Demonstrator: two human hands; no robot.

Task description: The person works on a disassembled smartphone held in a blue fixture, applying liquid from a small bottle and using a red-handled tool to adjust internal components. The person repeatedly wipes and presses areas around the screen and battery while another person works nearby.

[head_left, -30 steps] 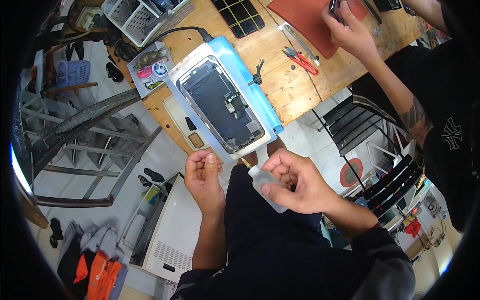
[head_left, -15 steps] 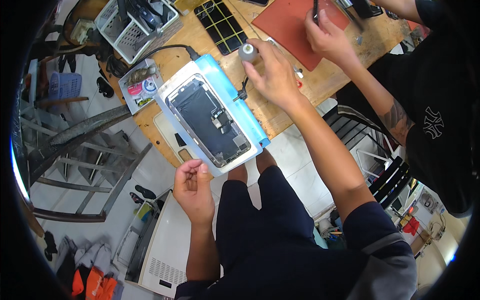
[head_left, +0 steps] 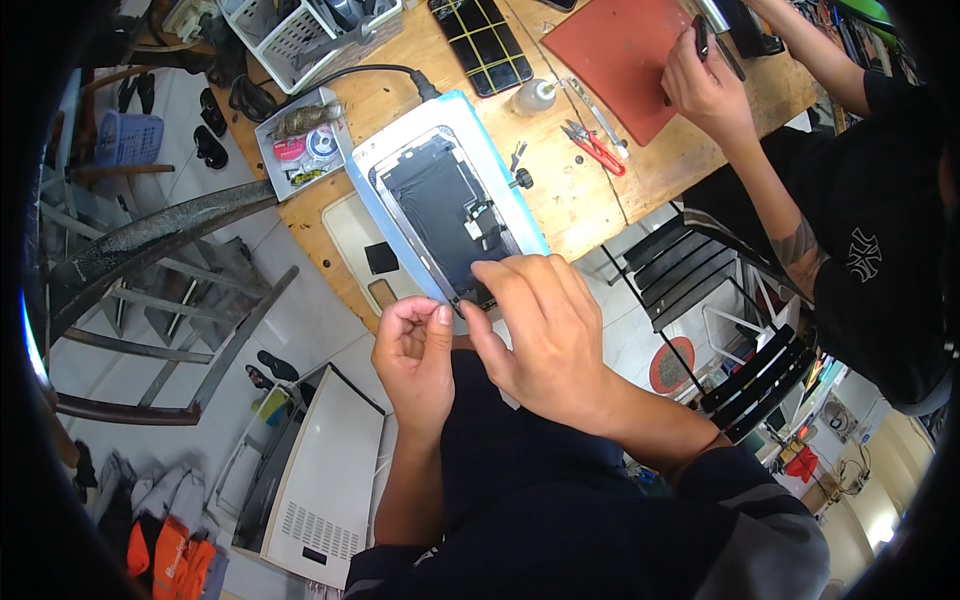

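Right hand (head_left: 548, 340): fingers parted over panel (head_left: 425, 195)
Left hand (head_left: 415, 362): curled, grip unclear
Panel: may slip if nudged
Connector (head_left: 474, 229): could tear if fingers snag it

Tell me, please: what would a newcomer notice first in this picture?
The eye would likely fall first on the dark flat panel on a blue-and-white base near the edge of the wooden table, with the left hand and right hand at its near end. Next come the reddish mat, upper right, and orange cloth, lower left.
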